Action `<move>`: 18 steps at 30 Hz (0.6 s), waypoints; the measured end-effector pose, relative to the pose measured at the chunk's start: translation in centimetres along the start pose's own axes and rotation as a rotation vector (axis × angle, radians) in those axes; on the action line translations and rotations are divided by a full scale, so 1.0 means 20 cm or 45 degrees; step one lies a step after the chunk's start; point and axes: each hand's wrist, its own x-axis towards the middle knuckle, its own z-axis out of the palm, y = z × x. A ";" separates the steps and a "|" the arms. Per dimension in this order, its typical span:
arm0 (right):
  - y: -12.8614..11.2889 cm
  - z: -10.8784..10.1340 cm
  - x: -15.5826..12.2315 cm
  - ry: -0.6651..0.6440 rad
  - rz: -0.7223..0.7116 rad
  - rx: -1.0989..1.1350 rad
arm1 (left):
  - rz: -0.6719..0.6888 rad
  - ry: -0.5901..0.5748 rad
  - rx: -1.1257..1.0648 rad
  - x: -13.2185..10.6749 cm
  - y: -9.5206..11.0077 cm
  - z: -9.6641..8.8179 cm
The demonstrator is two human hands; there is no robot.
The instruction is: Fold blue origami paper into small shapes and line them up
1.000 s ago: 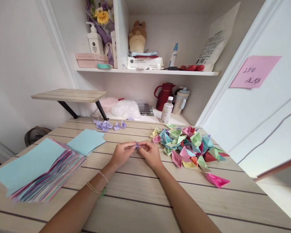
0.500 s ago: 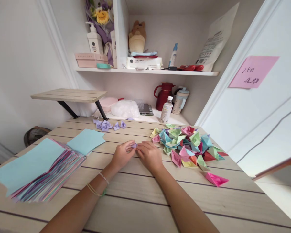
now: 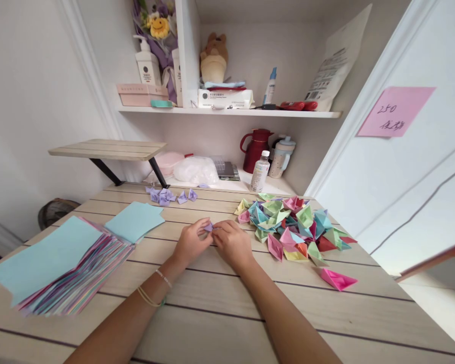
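Note:
Between my two hands is a small folded piece of purple paper (image 3: 209, 227), held just above or on the tabletop; much of it is hidden by fingers. My left hand (image 3: 191, 242) pinches its left side, thumb and fingers closed on it. On the other side, my right hand (image 3: 233, 242) has its fingertips closed at the paper's right edge. Beyond them lie several small folded purple paper pieces (image 3: 163, 196). To the right is a heap of colourful folded paper boats (image 3: 276, 217), and one pink paper boat (image 3: 338, 279) sits apart from it.
At the left lies a fanned stack of coloured paper (image 3: 79, 273) with light blue sheets (image 3: 135, 221) beside it. A small raised wooden shelf (image 3: 106, 149) stands behind. A bottle (image 3: 260, 172) and a red jug (image 3: 256, 150) are at the back.
The fingers have shifted slightly around the purple paper, and a little more of it shows. Otherwise the hands and the things around stay where they were.

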 end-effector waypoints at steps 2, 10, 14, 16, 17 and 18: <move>0.00 0.00 0.00 0.006 0.009 -0.011 | 0.001 0.000 -0.005 0.00 0.00 0.00; -0.01 0.00 0.00 0.028 0.114 0.014 | -0.023 -0.004 -0.045 -0.01 0.03 -0.01; -0.01 0.01 0.00 0.031 0.111 0.041 | -0.060 -0.009 -0.086 0.00 0.03 -0.02; -0.01 0.01 0.00 0.023 0.059 0.062 | -0.079 -0.026 -0.087 0.00 0.03 -0.02; 0.00 0.01 0.00 0.018 0.023 0.077 | -0.092 -0.037 -0.091 0.01 0.04 -0.03; 0.00 0.01 0.00 0.014 -0.014 0.091 | -0.106 -0.054 -0.101 0.01 0.04 -0.04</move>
